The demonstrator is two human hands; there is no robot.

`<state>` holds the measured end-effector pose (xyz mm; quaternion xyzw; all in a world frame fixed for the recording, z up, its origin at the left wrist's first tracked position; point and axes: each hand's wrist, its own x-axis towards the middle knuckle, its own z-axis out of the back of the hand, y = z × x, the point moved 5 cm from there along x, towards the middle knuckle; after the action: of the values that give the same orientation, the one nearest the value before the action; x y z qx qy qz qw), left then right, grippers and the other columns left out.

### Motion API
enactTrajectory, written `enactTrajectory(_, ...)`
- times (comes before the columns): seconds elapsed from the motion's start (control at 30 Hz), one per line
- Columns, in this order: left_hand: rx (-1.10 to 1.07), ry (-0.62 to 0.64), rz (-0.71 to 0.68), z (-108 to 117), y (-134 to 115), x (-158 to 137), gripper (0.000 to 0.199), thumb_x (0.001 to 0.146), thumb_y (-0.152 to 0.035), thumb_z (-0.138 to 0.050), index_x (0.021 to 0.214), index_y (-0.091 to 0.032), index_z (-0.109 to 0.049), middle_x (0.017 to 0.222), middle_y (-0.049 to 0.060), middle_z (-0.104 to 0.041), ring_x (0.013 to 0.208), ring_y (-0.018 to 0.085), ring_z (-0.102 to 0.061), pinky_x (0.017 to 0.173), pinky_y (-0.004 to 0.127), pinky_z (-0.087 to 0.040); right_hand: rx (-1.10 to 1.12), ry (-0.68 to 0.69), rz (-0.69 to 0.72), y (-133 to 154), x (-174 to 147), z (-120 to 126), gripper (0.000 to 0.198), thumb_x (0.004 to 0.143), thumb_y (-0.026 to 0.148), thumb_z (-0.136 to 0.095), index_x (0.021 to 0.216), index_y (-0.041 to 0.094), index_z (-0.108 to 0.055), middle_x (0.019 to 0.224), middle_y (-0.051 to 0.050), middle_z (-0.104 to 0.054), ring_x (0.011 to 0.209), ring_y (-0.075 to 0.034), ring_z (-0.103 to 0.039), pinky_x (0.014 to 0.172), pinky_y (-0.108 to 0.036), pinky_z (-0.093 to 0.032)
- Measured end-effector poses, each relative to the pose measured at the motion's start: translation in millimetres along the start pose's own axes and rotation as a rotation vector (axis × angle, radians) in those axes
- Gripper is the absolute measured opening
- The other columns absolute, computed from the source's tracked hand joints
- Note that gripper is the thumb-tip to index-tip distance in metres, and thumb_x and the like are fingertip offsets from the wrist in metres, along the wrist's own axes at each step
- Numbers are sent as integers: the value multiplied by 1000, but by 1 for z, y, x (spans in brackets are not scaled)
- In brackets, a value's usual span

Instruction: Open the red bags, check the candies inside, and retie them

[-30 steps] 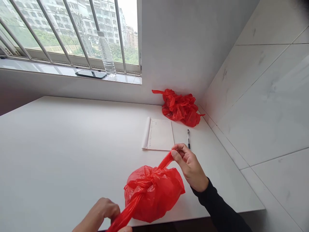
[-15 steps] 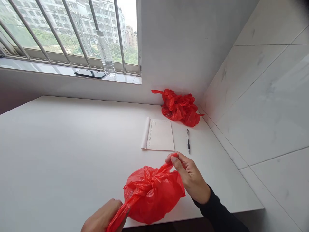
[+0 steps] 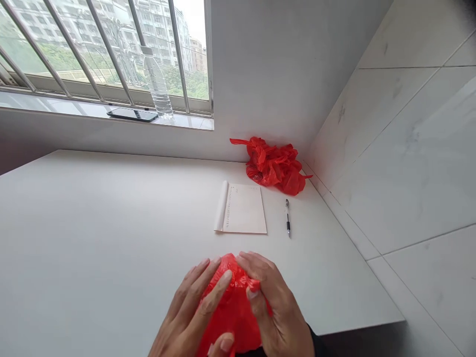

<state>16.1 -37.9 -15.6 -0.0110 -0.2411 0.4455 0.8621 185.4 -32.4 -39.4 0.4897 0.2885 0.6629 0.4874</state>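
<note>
A knotted red plastic bag [image 3: 238,307] with something bulky inside lies at the table's front edge; its contents are hidden. My left hand [image 3: 197,307] rests along its left side, fingers stretched out and spread over the plastic. On the right side, my right hand [image 3: 275,302] cups the bag, with a twisted end of red plastic pinched between thumb and fingers. Both hands cover much of the bag.
Beyond the hands lie an open notepad [image 3: 245,208] and a black-and-clear pen [image 3: 287,218]. A heap of red plastic bags [image 3: 277,166] sits in the table's back corner by the tiled wall. A water bottle [image 3: 158,84] and a phone [image 3: 133,115] occupy the windowsill.
Both hands have come in against the bag's sides. My left hand has let go of the bag's pulled-out handle and spread its fingers; the right has come lower and nearer.
</note>
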Motion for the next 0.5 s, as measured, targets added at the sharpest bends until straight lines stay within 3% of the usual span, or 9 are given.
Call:
enactTrajectory(0.1,127,102,-140,-32,6,6,65,98,-29,-46,158,-22,-23,162,5,-34,151,24,-28,124,44,-26,-224,52,65,-22,-6,-23,52,104,26,-40,156,29,-34,154,-1,-47,145,-25,-40,119,-51,-37)
enactTrajectory(0.23,189,137,-161,-62,38,0,57,102,-33,-30,158,-22,-24,163,0,-33,152,18,-24,126,38,-12,-361,98,94,-53,-5,-34,52,103,23,-39,155,25,-35,154,-1,-45,144,-25,-41,117,-53,-40)
enactTrajectory(0.33,189,128,-147,-70,48,-4,58,102,-35,-22,158,-17,-25,164,3,-31,153,20,-21,126,40,-6,-409,101,87,-63,-5,-38,51,103,21,-37,154,23,-38,155,-2,-44,144,-25,-40,118,-54,-38)
enactTrajectory(0.5,249,134,-161,-75,43,-1,62,98,-29,-34,157,-15,-25,165,4,-29,153,23,-20,126,43,-6,-471,159,70,-70,-7,-48,55,101,20,-39,156,21,-33,157,-1,-39,146,-26,-36,119,-55,-37)
